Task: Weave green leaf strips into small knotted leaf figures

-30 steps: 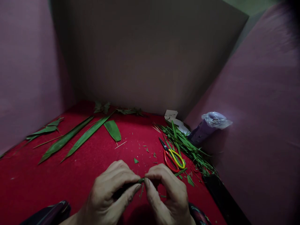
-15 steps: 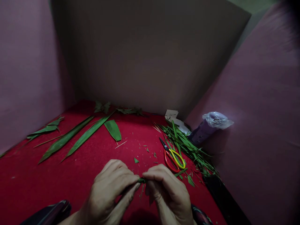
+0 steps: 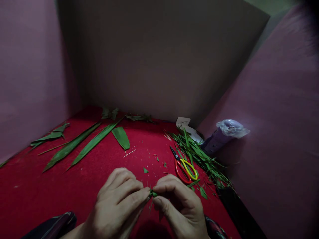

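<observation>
Between my two hands is a small folded piece of green leaf (image 3: 154, 194), mostly covered by the fingertips. My left hand (image 3: 119, 199) pinches its left end between thumb and fingers. From the other side, my right hand (image 3: 178, 202) has its index finger and thumb on the right end. A pair of scissors (image 3: 184, 167) with one red and one yellow handle lies just beyond my right hand, touching neither hand. Small leaf scraps (image 3: 145, 170) are scattered on the red cloth (image 3: 82, 192) in front of the fingers.
Long green leaves (image 3: 94, 146) and a short cut leaf (image 3: 121, 137) lie at the left. A heap of leaf strips (image 3: 199, 156) spreads at the right, near a purple container with plastic wrap (image 3: 221, 134). White papers (image 3: 189, 129) and a grey wall (image 3: 159, 59) stand behind.
My right thumb has shifted and its nail now shows, with more of the leaf piece visible at the right fingertips. My left thumb has moved mostly out of sight. The scissors and leaves stay put.
</observation>
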The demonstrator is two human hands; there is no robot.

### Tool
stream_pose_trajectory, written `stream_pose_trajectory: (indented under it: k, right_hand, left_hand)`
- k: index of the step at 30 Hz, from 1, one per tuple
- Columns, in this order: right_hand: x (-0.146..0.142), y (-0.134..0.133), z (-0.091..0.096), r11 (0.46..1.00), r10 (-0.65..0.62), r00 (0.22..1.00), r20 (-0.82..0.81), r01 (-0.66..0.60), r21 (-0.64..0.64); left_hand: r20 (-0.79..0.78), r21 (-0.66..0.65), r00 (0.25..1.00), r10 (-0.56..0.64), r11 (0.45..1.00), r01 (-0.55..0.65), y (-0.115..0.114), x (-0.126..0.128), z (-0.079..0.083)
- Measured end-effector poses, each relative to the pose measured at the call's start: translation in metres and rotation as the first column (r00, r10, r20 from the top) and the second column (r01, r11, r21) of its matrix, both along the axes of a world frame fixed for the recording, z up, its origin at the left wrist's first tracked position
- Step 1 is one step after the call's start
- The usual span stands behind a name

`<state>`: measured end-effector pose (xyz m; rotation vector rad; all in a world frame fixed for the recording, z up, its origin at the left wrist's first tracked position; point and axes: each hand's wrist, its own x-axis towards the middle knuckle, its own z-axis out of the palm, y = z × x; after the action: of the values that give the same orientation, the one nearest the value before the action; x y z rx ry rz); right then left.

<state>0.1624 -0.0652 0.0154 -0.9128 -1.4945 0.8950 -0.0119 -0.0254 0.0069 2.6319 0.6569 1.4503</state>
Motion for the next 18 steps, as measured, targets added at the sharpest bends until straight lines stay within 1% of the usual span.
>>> stream_pose_trajectory:
  k: [3, 5, 7, 9, 12, 15, 17, 18]
  right_hand:
    - [0.003, 0.000, -0.001, 0.998, 0.055, 0.998, 0.003, -0.055, -0.017]
    - [0.003, 0.000, -0.002, 0.998, 0.064, 0.998, -0.016, -0.065, -0.021]
    - [0.002, 0.000, -0.002, 0.998, 0.053, 0.998, -0.038, -0.054, -0.030]
    - [0.001, 0.001, -0.002, 0.998, 0.041, 0.998, -0.044, -0.043, -0.034]
    - [0.000, 0.002, 0.001, 1.000, 0.024, 1.000, 0.005, -0.024, -0.004]
    - [0.000, 0.003, 0.004, 0.998, 0.006, 0.998, 0.062, -0.010, 0.062]
    - [-0.001, 0.003, 0.005, 0.996, 0.002, 0.997, 0.075, -0.008, 0.084]
    - [-0.001, 0.003, 0.004, 0.996, 0.005, 0.997, 0.071, -0.011, 0.083]
  left_hand:
    - [0.048, -0.031, 0.998, 0.034, 0.999, -0.033, -0.003, 0.002, -0.003]
    - [0.051, -0.039, 0.998, 0.039, 0.999, -0.037, -0.004, 0.002, -0.003]
    - [0.012, -0.020, 1.000, 0.022, 1.000, -0.022, -0.003, -0.001, -0.001]
    - [-0.068, 0.017, 0.998, -0.011, 1.000, 0.013, -0.001, -0.005, 0.003]
    - [-0.147, 0.061, 0.988, -0.038, 0.997, 0.048, 0.003, -0.010, 0.005]
    - [-0.142, 0.055, 0.987, -0.068, 0.996, 0.077, 0.003, -0.010, 0.002]
    - [-0.091, 0.014, 0.992, -0.082, 0.996, 0.084, 0.001, -0.007, 0.000]
    - [-0.042, -0.018, 0.996, -0.080, 0.997, 0.079, -0.001, -0.005, 0.000]
